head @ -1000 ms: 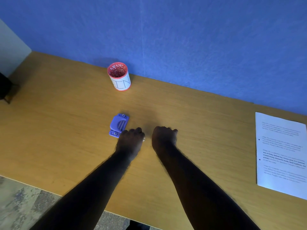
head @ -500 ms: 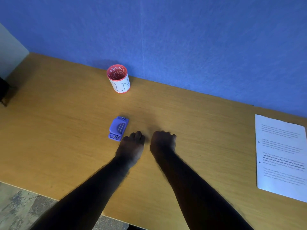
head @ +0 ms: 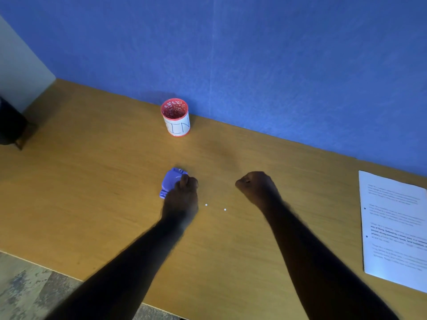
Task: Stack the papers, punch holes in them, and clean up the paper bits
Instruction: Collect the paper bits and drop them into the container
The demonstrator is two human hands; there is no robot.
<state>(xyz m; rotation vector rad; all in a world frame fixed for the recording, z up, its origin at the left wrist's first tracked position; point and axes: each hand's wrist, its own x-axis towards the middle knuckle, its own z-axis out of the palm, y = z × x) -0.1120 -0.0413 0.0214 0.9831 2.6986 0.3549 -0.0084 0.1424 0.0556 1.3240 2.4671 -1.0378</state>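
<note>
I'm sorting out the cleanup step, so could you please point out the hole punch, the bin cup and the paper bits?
hole punch (head: 169, 181): head view, purple top cover.
bin cup (head: 178, 127): head view, white labelled side.
paper bits (head: 206, 205): head view, the left of two white dots on the desk.

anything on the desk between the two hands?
Head view: two small white paper dots on bare wooden desk, between left hand and right hand.
</note>
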